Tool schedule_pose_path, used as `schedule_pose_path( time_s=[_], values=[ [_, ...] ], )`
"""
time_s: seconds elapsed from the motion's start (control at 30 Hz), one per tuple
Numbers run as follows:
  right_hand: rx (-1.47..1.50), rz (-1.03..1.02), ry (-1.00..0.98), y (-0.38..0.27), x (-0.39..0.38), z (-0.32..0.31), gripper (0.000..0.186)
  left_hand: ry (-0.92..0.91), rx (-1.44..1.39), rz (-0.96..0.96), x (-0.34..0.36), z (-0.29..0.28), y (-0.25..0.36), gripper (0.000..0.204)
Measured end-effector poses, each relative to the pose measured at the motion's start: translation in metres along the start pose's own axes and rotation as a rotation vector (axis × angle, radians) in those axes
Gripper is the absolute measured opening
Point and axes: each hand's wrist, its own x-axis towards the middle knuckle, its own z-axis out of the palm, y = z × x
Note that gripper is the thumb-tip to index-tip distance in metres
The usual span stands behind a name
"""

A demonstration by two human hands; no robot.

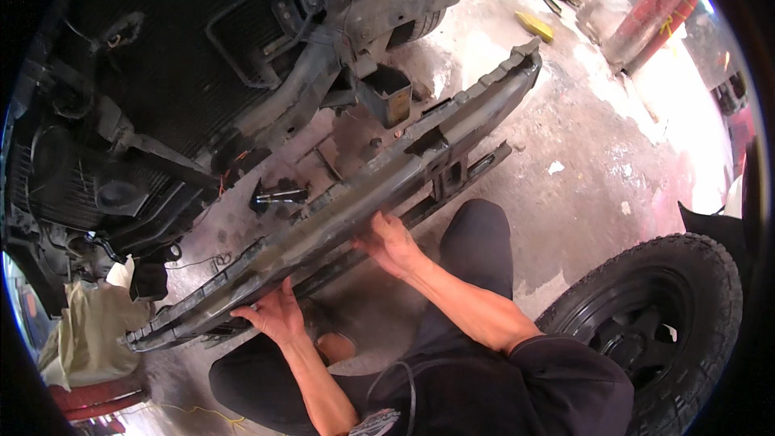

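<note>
A long dark grey car bumper (339, 202) lies slantwise across the view, from low on the left to high on the right. At its near lower edge, my left hand (277, 313) grips it, thumb spread to the left and fingertips partly hidden beneath. Farther right, my right hand (389, 246) holds the same near side, its fingers curled in and partly out of sight. A narrower slotted strip (420, 210) runs along the bumper's near side. Beyond it stands the stripped front of a vehicle, with a dark radiator (186, 48) and a bare frame (299, 81).
On the floor under the vehicle lies a small dark tool (280, 194). A wheel with a knobbly tyre (710, 299) is close by my right arm. Far right are a yellow object (534, 27) and a red cylinder (652, 16). A beige cloth (93, 331) hangs at left.
</note>
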Motion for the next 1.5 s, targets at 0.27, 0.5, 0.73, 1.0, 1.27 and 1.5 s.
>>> schedule_pose_path(
  time_s=[0.27, 0.5, 0.73, 1.0, 1.27, 1.5],
  values=[
    [0.038, -0.049, -0.131, -0.042, 0.008, 0.114, 0.046, -0.08, 0.093, 0.247, 0.007, 0.089, 0.06, 0.098],
    [0.087, -0.069, -0.25, -0.052, 0.028, 0.17, 0.042, -0.103, 0.174, 0.382, 0.021, 0.15, 0.107, 0.107],
    [0.077, -0.087, -0.339, -0.049, 0.043, 0.195, 0.05, -0.258, 0.145, 0.409, 0.039, 0.161, 0.132, 0.115],
    [0.052, -0.115, -0.233, -0.041, 0.049, 0.185, 0.044, -0.342, 0.032, 0.331, 0.077, 0.12, 0.116, 0.098],
    [0.011, -0.108, -0.268, -0.032, 0.074, 0.164, 0.046, -0.363, -0.052, 0.293, 0.097, 0.117, 0.106, 0.094],
    [-0.035, -0.099, -0.262, -0.032, 0.08, 0.157, 0.047, -0.296, -0.067, 0.269, 0.103, 0.112, 0.104, 0.093]
  ],
)
